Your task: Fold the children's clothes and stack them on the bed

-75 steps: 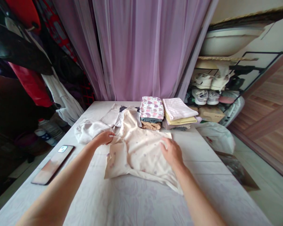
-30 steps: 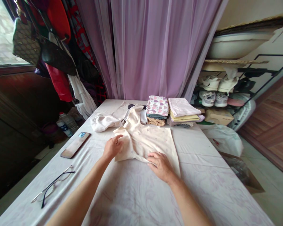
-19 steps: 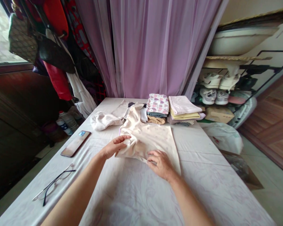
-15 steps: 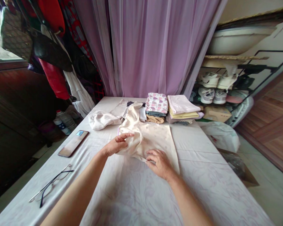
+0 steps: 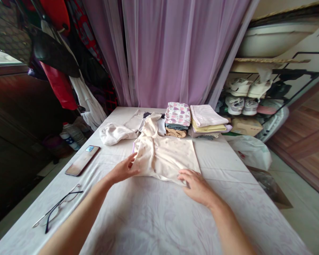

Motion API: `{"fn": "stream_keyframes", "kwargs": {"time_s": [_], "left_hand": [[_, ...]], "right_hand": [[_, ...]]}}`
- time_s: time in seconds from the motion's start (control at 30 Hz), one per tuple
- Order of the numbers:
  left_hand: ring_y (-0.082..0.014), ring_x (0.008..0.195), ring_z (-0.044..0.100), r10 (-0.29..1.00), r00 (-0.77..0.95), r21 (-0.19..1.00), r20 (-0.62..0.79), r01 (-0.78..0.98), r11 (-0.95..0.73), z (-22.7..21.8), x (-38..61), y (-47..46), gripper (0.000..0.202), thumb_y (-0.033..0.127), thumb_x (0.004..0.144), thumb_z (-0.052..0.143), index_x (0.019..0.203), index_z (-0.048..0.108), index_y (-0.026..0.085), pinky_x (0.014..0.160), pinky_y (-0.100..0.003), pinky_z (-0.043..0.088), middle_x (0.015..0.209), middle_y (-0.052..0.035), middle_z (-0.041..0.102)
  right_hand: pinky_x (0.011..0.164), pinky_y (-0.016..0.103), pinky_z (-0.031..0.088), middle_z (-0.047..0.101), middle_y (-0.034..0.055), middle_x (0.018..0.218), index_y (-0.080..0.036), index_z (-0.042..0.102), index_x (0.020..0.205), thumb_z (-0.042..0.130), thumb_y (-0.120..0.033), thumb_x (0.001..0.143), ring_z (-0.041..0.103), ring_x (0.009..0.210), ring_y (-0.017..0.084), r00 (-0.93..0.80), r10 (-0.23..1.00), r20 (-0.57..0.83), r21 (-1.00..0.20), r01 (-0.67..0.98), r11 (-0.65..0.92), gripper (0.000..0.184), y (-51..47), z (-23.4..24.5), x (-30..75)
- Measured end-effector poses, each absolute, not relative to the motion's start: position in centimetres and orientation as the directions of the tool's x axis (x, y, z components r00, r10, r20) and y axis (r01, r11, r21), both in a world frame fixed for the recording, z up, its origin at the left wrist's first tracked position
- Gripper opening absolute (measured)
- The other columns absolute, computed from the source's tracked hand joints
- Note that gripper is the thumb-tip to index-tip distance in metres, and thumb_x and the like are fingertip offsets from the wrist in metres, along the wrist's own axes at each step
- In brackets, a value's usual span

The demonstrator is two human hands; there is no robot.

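I'm looking through one camera worn on the person's head, facing forward and tilted down, so the picture opens from just above the **left hand** (image 5: 123,169) and **right hand** (image 5: 198,186). Both forearms reach in from the bottom corners. The near half of my view is the sheet-covered surface (image 5: 146,219), seen close and from above. Farther off, straight ahead, hangs the lilac curtain (image 5: 164,53), with the shoe rack (image 5: 266,88) out at the right edge and the hanging bags (image 5: 12,35) at the left, all bent by the wide lens.
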State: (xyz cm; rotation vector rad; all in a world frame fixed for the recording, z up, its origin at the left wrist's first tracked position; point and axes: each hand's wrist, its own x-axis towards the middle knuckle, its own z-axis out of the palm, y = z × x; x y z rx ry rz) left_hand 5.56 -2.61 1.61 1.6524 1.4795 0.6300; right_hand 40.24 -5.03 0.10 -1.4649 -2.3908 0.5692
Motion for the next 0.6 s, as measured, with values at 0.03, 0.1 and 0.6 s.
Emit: {"fn": "stream_keyframes", "kwargs": {"time_s": [0.03, 0.1, 0.6], "left_hand": [[-0.0279, 0.102, 0.064, 0.974, 0.188, 0.775, -0.127, 0.632, -0.021, 1.6, 5.8, -3.1, 0.092, 0.039, 0.066, 0.077, 0.148, 0.039, 0.026, 0.089, -0.038, 0.050, 0.121, -0.0102, 0.067], [-0.0299, 0.108, 0.063, 0.977, 0.202, 0.684, -0.073, 0.723, -0.099, 1.3, 6.1, -3.8, 0.087, 0.030, 0.066, 0.075, 0.147, 0.042, 0.028, 0.094, -0.039, 0.047, 0.124, -0.0092, 0.067], [-0.0165, 0.077, 0.067, 0.966, 0.145, 0.583, 0.216, 0.774, -0.247, -0.3, 3.5, -5.5, 0.036, 0.017, 0.074, 0.044, 0.098, 0.069, 0.024, 0.076, -0.027, 0.052, 0.081, -0.0001, 0.072]], "right_hand": [[0.105, 0.038, 0.039, 0.064, 0.0040, 0.126, -0.025, 0.068, 0.095, 0.048, -0.005, 0.066, 0.055, 0.121, 0.020, -0.433, 0.901, 0.012, -0.446, 0.804, 0.393, 0.042, -5.2, 0.3, 40.7], [0.103, 0.036, 0.039, 0.064, 0.0034, 0.125, -0.025, 0.067, 0.095, 0.046, -0.003, 0.066, 0.054, 0.120, 0.019, -0.414, 0.910, -0.007, -0.403, 0.834, 0.376, 0.041, -5.5, 0.5, 41.5], [0.078, 0.024, 0.043, 0.068, 0.0025, 0.090, -0.023, 0.069, 0.083, 0.041, 0.000, 0.077, 0.061, 0.090, 0.016, -0.477, 0.878, 0.048, -0.235, 0.849, 0.474, 0.037, -7.1, 0.8, 41.4]]}}
